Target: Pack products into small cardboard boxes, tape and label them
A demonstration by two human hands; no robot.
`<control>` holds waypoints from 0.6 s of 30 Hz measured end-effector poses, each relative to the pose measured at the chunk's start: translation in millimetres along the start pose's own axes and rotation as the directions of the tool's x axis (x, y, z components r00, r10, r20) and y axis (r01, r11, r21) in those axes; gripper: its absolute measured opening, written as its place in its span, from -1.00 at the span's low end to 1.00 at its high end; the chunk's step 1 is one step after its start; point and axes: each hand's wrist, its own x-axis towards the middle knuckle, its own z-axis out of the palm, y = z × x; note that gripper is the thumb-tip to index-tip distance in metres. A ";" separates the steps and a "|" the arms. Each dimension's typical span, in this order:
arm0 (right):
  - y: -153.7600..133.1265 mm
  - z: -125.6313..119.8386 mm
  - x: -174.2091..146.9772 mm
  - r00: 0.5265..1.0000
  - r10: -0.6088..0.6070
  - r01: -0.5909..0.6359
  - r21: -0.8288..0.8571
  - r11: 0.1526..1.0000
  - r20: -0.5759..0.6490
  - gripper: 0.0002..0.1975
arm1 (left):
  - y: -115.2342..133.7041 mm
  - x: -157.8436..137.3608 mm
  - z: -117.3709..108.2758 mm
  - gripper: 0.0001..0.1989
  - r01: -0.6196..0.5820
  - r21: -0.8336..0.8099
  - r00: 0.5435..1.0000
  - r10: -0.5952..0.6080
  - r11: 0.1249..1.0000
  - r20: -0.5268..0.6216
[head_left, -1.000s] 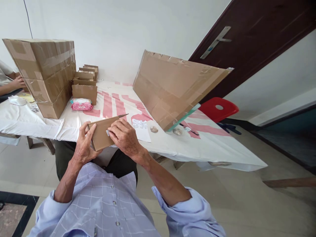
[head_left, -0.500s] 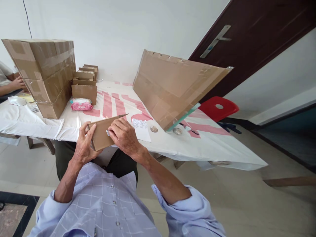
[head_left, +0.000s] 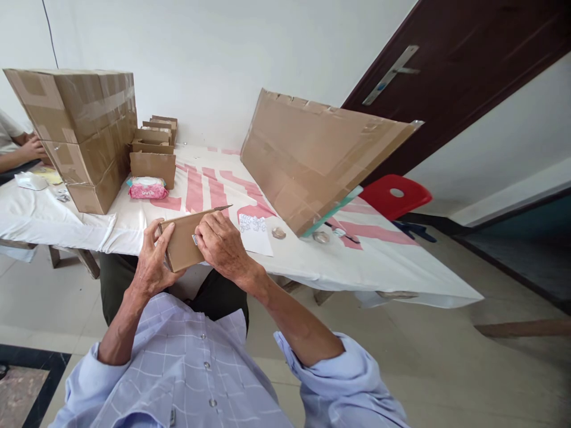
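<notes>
My left hand [head_left: 153, 261] grips the left end of a small brown cardboard box [head_left: 181, 246], thumb and fingers closed around its edge. The box is tilted above the table's front edge and my lap. My right hand [head_left: 223, 244] lies on the broad face of the box with its fingers curled and pressed together. At its thumb tip shows a small white sticker [head_left: 194, 239] with a dark edge, mostly covered by the hand. A thin, dark, pointed end [head_left: 225, 207] juts out beyond my right knuckles; whether it is a tool or part of the box I cannot tell.
Stacked taped cartons [head_left: 89, 142] stand at left, beside open small boxes [head_left: 154, 163] and a pink wipes pack [head_left: 148, 188]. Printed paper [head_left: 256, 235] and tape rolls [head_left: 277, 233] lie right of my hands. A large cardboard sheet [head_left: 321, 154] leans behind. Another person's hands [head_left: 31, 148] show far left.
My right hand has shifted very slightly left over the box face. The left hand and the box have stayed in place.
</notes>
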 end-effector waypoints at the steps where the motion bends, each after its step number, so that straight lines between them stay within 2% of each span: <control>1: 0.6 0.7 -0.4 1.000 -0.002 0.002 0.003 1.000 -0.005 -0.79 | 0.1 0.2 -0.2 0.12 -0.004 -0.001 1.000 0.004 1.000 -0.002; 7: 3.6 4.1 -2.0 1.000 -0.002 0.002 0.050 0.999 -0.006 -0.77 | 0.7 0.8 -0.5 0.12 0.003 0.003 1.000 -0.003 1.000 0.001; 14: 7.9 6.2 -5.6 0.998 0.034 -0.021 0.215 0.976 -0.054 -0.84 | 0.5 0.4 -1.4 0.06 0.017 -0.008 1.000 -0.017 1.000 -0.016; 18: 10.2 4.8 -7.2 0.996 0.011 0.007 0.216 0.976 -0.084 -0.81 | -0.3 -0.3 -1.7 0.10 0.022 0.007 1.000 -0.022 1.000 0.014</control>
